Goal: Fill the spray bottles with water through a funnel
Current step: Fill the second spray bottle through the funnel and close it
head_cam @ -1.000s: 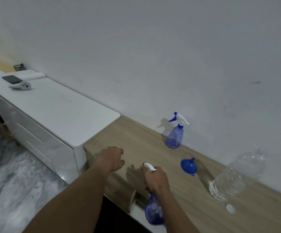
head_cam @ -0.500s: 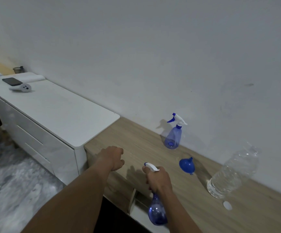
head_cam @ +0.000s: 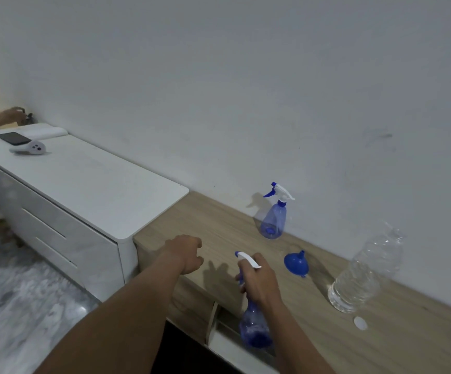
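Note:
My right hand (head_cam: 259, 280) grips the neck of a blue spray bottle (head_cam: 254, 330) with a white trigger head, holding it in the air over the front edge of the wooden counter (head_cam: 219, 220). My left hand (head_cam: 186, 252) hovers above the counter's left end with its fingers curled and nothing in it. A second blue spray bottle (head_cam: 274, 217) stands upright by the wall. A blue funnel (head_cam: 295, 263) lies on its side between the two bottles. To the right stands a clear plastic water bottle (head_cam: 367, 271) without a cap. Its white cap (head_cam: 360, 323) lies in front of it.
A white drawer cabinet (head_cam: 89, 184) adjoins the counter on the left, carrying a black phone (head_cam: 14, 138) and a small white device (head_cam: 34, 147). Another person's hand (head_cam: 11, 114) reaches in at the far left. Grey marbled floor (head_cam: 16, 292) lies below. The wall runs behind everything.
My right hand has shifted slightly right with the spray bottle. My left hand has barely moved. Another person's hand has appeared at the far left.

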A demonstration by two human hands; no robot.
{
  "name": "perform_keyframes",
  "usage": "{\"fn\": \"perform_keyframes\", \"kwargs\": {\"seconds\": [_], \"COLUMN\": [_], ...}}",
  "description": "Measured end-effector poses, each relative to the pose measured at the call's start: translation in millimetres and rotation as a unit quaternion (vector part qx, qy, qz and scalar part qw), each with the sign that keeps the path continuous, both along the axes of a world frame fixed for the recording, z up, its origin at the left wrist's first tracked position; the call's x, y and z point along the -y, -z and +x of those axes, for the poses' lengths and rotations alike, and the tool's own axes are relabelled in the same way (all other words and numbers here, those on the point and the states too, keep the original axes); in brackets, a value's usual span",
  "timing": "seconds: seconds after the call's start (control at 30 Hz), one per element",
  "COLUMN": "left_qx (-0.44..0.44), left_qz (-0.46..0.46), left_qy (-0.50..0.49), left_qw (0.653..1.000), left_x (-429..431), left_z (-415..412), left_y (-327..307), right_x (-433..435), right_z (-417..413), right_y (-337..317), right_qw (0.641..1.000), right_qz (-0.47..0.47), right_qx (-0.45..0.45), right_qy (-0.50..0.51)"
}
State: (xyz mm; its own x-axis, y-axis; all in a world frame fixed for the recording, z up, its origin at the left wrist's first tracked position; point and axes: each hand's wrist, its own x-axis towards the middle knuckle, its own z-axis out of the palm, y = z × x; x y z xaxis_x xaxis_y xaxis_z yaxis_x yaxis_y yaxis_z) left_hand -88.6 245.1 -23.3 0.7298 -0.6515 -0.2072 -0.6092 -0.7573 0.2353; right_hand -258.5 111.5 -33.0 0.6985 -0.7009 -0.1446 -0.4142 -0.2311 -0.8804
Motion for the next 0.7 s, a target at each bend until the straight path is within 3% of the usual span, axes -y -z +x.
{"fn": "perform_keyframes", "kwargs": {"seconds": [0.17, 0.37, 0.7], "left_qx": [-0.046, -0.194, -0.306], "left_qz": [-0.023, -0.039, -0.160], "left_qy": [0.010, 0.035, 0.017], "left_qw": [0.999, 0.980, 0.938], "left_x": [10.6, 46.0, 76.4], "left_z": [-11.9, -21.6, 18.0], "left_y": [-7.1, -16.4, -1.1], "right_x": [8.1, 25.5, 64.2], "right_z": [9.6, 30.9, 79.3], "right_y": [-14.5, -32.2, -46.1], "right_qw": [0.998, 0.994, 0.991], "right_qz": [-0.043, -0.091, -0.064], "right_qx": [0.025, 0.047, 0.120], "right_qy": [-0.026, -0.036, -0.007]}}
